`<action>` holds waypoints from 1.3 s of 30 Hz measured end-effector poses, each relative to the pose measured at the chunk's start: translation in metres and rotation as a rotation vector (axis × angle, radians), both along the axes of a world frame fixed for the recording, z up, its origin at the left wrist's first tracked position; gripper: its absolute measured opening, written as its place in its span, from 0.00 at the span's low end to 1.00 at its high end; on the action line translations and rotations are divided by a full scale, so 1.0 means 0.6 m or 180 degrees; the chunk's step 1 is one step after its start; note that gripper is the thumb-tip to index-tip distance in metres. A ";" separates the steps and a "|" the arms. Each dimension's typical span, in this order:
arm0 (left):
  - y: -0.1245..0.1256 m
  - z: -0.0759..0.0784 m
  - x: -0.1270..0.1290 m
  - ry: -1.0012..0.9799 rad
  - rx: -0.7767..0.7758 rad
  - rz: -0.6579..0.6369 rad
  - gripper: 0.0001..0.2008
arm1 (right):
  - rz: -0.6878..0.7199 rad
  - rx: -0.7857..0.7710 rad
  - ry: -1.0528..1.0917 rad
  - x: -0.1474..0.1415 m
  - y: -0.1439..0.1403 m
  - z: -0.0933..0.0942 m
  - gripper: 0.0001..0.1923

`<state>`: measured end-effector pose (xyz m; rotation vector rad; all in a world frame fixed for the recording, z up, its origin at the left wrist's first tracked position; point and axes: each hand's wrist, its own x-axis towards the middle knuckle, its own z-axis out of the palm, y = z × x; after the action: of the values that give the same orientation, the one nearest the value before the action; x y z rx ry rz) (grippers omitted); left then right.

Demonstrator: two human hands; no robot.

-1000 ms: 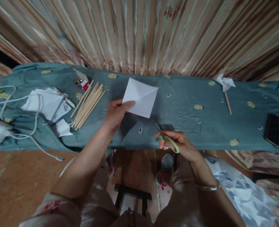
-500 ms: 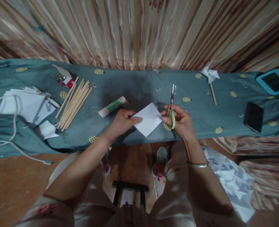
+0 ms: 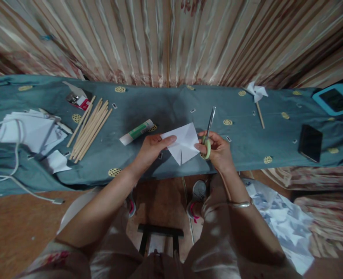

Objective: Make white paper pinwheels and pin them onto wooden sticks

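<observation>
My left hand (image 3: 152, 149) pinches the left corner of a creased white paper square (image 3: 183, 143) held just above the front edge of the teal-covered table (image 3: 171, 108). The paper's bottom corner shows a short slit. My right hand (image 3: 217, 150) grips green-handled scissors (image 3: 208, 133), blades closed and pointing away from me, and its thumb touches the paper's right corner. A glue stick (image 3: 137, 131) lies just left of my left hand.
A bundle of wooden sticks (image 3: 89, 128), a pile of white paper (image 3: 32, 130), a white cable (image 3: 14, 174) and a small red box (image 3: 78, 100) lie at left. A paper pinwheel (image 3: 257, 97), a black phone (image 3: 310, 143) and a blue-cased tablet (image 3: 336, 100) are at right. Paper scraps (image 3: 282, 221) cover the floor.
The paper came down from mid-table height to the table's front edge. My right hand rose with the scissors to meet it, and a slit now shows at the bottom corner.
</observation>
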<state>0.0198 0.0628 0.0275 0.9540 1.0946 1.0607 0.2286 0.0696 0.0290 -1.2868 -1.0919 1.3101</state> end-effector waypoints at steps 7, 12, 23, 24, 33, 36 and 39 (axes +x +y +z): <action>-0.023 -0.007 0.056 -0.0559 -0.0001 -0.0068 0.24 | -0.0683 -0.0170 0.0387 -0.033 0.004 -0.007 0.23; -0.022 -0.024 0.079 -0.0282 -0.0090 0.0291 0.18 | -0.0648 -0.0170 0.0667 -0.053 0.000 -0.014 0.22; -0.006 -0.010 0.065 -0.0362 -0.0115 0.0655 0.13 | -0.0447 -0.0294 0.0900 -0.059 -0.009 -0.010 0.21; -0.006 -0.008 0.064 -0.0329 -0.0104 0.0630 0.12 | -0.0422 -0.0313 0.0897 -0.059 -0.010 -0.008 0.21; 0.007 0.002 0.050 -0.0255 0.0021 0.0753 0.13 | 0.0111 -0.0266 0.0627 -0.049 -0.025 -0.005 0.21; 0.018 0.005 0.037 -0.0240 0.0039 0.0935 0.12 | 0.0430 -0.0360 0.0641 -0.042 -0.036 -0.002 0.23; 0.026 0.011 0.023 -0.0193 0.0058 0.1107 0.12 | 0.0850 -0.0445 0.0579 -0.038 -0.051 0.003 0.23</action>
<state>0.0336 0.0787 0.0341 0.7551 1.2296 1.3744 0.2057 0.0390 0.0309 -1.1223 -1.0847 1.6946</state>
